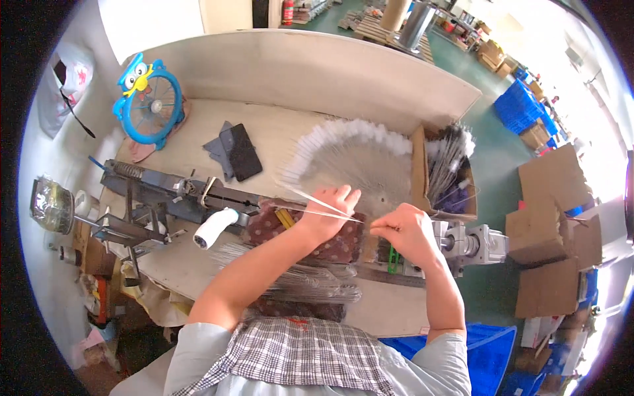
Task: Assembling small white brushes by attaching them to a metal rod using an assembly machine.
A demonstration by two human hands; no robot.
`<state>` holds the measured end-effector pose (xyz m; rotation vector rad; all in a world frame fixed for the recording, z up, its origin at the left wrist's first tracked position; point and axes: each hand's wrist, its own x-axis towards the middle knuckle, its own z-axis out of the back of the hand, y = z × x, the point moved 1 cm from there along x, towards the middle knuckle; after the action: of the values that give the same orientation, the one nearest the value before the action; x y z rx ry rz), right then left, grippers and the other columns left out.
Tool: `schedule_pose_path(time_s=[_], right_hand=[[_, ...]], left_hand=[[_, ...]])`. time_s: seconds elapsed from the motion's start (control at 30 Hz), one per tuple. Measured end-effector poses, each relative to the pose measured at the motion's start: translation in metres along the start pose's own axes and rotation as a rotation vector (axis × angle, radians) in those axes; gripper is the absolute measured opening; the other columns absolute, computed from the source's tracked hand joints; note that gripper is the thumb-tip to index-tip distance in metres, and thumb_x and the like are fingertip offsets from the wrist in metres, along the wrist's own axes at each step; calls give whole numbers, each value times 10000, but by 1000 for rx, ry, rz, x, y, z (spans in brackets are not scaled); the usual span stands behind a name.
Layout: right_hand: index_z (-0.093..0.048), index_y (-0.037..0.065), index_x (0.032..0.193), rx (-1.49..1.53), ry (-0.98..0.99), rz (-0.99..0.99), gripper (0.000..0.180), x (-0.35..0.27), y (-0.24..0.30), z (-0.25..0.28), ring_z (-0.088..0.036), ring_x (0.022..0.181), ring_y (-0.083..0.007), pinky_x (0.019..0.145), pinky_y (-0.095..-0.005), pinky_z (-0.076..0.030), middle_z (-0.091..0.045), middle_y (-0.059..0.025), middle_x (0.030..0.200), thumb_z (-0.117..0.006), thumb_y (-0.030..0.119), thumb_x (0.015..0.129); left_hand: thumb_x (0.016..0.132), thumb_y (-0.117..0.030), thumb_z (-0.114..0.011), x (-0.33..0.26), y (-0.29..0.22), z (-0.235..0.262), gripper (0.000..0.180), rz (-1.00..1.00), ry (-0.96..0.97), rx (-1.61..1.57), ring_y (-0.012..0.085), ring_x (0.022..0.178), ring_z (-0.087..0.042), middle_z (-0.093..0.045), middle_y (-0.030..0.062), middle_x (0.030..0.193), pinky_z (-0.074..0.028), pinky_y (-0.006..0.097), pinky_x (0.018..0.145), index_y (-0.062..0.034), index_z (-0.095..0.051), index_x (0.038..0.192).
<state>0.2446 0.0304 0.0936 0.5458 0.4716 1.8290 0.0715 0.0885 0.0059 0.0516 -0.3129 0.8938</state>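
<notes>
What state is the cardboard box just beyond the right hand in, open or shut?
Open: the cardboard box has no lid across its top, and many thin wire-like pieces show inside.

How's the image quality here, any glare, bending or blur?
Head view: glare washes out the far right, beyond the blue crates; head view: fisheye distortion bows the pale partition and leaves black corners; head view: the left hand and right hand show clearly, but the fine white strands can't be counted.
</notes>
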Motion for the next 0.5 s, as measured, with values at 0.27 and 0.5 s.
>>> schedule_pose_path(time_s=[0.27, 0.5], right_hand=[[-690, 105, 730, 142, -43, 493, 102, 63, 58, -71, -572, 724, -228, 653, -345, -482, -635, -21, 687, -701, 203, 702], [-670, 102, 732, 60, -63, 439, 86, 85, 91, -122, -576, 754, -236, 678, -350, -485, -638, -19, 740, -686, 185, 716]], left_hand=[[836, -181, -626, -133, 13, 57, 174, 229, -232, -565, 222, 820, -639, -657, 74, 949, -506, 329, 705, -58, -662, 954], [914, -275, -526, -184, 57, 68, 305, 1063, -368, -1582, 134, 708, -603, -658, 74, 871, -482, 264, 639, 4, -641, 952]])
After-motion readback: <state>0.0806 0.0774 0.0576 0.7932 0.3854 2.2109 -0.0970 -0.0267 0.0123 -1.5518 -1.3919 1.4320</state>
